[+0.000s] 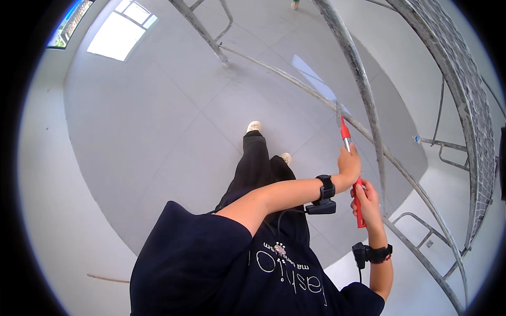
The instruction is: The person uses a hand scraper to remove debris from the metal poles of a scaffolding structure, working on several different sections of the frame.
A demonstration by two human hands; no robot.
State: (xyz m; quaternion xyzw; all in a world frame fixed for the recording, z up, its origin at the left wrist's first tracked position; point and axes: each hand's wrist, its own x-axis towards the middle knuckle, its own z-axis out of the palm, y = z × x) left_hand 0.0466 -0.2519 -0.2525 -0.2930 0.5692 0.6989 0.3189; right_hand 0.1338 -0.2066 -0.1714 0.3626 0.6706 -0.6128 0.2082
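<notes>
Both of my hands grip a red-and-silver extension pole (pixel 347 142), one hand above the other. My left hand (pixel 349 164) is closed round its upper part, just below a red collar and a short bare metal length. Lower down, my right hand (pixel 368 202) wraps round the long red grip, whose end sticks out below the fingers. A thin grey metal piece at the pole's far end overlaps a scaffold bar in the picture; its exact kind, and whether it touches the bar, I cannot tell.
Paint-spattered metal scaffolding (pixel 358 68) stands ahead and to the right, with a slanting brace (pixel 295 81) crossing low. A patterned platform (pixel 474 95) rises at the right. Grey floor tiles (pixel 158 105) reflect a window. White walls (pixel 39 174) surround the room.
</notes>
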